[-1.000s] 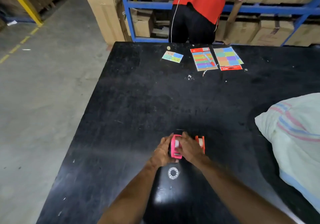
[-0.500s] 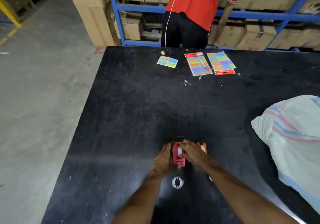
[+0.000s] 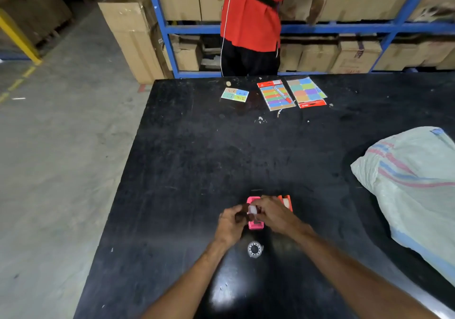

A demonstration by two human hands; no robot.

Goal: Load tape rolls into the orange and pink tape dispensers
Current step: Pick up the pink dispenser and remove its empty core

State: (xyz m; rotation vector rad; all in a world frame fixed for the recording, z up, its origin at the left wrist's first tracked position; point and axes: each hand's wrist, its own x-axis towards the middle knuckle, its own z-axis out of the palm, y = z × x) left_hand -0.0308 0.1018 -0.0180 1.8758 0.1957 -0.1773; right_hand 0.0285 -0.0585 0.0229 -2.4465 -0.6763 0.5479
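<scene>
Pink tape dispenser (image 3: 255,224): small, bright pink plastic; sits on black desk (image 3: 197,161) near its front middle; long axis running away from camera; near end visible, middle and far part mostly covered by both hands.
Roll in pink dispenser (image 3: 252,209): pale, whitish; seated at top of body; partly hidden, blurred.
Orange tape dispenser (image 3: 285,201): same small type; just right of pink one, parallel; pale roll showing in top; left side hidden.
Loose tape roll (image 3: 255,249): clear ring with white hub; flat on desk, just in front of pink dispenser, apart from it.
</scene>
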